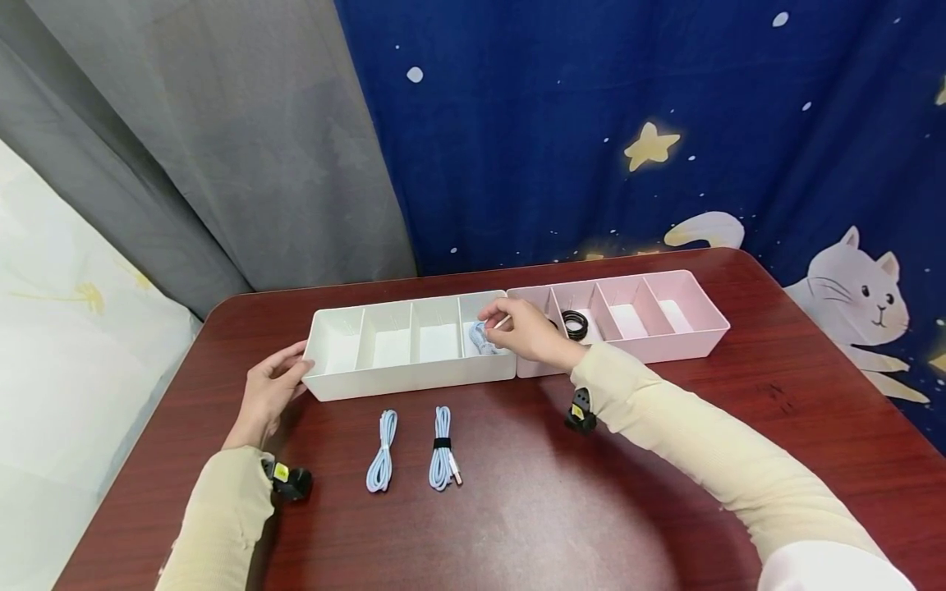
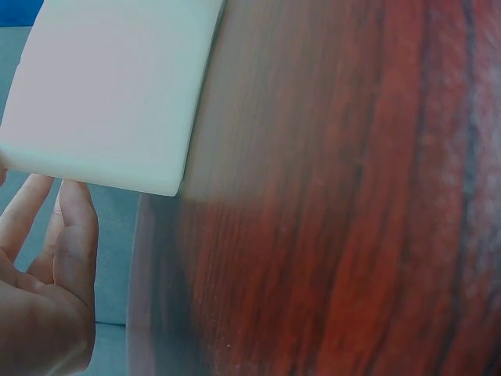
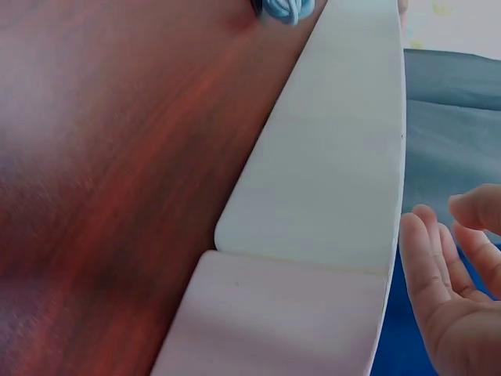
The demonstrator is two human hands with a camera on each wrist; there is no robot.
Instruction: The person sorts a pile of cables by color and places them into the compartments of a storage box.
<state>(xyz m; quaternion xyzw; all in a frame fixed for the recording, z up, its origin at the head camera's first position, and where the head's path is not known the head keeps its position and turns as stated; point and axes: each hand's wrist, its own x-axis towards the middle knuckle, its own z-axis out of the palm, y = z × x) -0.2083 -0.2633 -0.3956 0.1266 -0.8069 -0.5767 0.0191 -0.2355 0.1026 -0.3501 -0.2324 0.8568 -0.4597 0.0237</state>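
A long white divided box (image 1: 410, 379) stands lengthwise on the table. At its left end my left hand (image 1: 269, 390) rests against the end wall, its fingers (image 2: 76, 205) fairly straight and close to the rim. Over the rightmost white compartment is my right hand (image 1: 534, 332), thumb and fingers bent down into it. A light blue cable bundle (image 1: 480, 341) lies there beneath the fingertips, partly covered by them. In the right wrist view the fingers (image 3: 423, 251) are apart from the thumb, with no cable visible between them.
A pink divided box (image 1: 665, 349) adjoins the white one; a coiled black cable (image 1: 574, 325) lies in one compartment. In front lie two light blue cable bundles, a left one (image 1: 380, 464) and a right one (image 1: 440, 468) with a black strap. Curtains (image 1: 562, 148) hang behind the table.
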